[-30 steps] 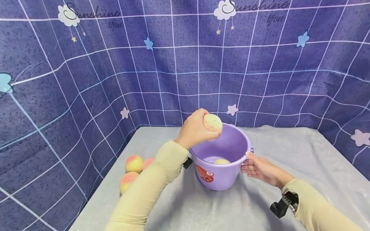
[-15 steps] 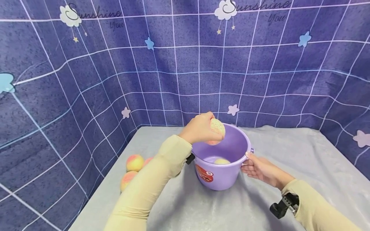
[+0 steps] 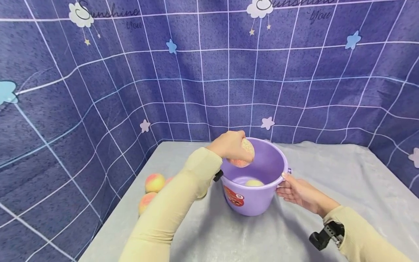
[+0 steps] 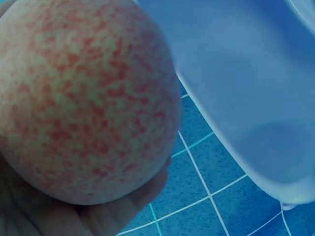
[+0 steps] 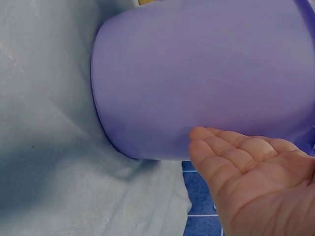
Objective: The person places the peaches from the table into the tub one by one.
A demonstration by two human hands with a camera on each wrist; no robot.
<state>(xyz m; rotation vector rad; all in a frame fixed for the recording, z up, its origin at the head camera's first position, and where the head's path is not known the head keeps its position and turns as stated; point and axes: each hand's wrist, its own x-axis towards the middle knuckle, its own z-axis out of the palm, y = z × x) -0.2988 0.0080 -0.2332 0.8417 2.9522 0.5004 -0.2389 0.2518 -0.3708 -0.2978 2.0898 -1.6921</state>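
Observation:
My left hand (image 3: 230, 145) grips a red-speckled peach (image 3: 246, 151) over the left side of the purple bucket's opening. Its speckled skin fills much of the left wrist view, with fingers curled beneath it. The bucket (image 3: 250, 200) stands upright on the cloth and bears a red label. Inside, on its floor, sits a pale yellow round fruit (image 3: 254, 183), partly hidden by the front rim. My right hand (image 3: 302, 194) holds the bucket's right side, thumb at the rim and the other fingers below, against the outer wall, as the right wrist view shows (image 5: 256, 172).
Left of the bucket lie several peaches, including a yellow-pink one (image 3: 155, 182) and another (image 3: 146, 202); my left sleeve partly covers this group. A grey cloth (image 3: 229, 236) covers the table. A blue gridded curtain (image 3: 209, 72) hangs behind and at the sides.
My left hand has moved slightly right and lower with the peach, tilting it down over the bucket's opening. The right hand keeps its place at the rim.

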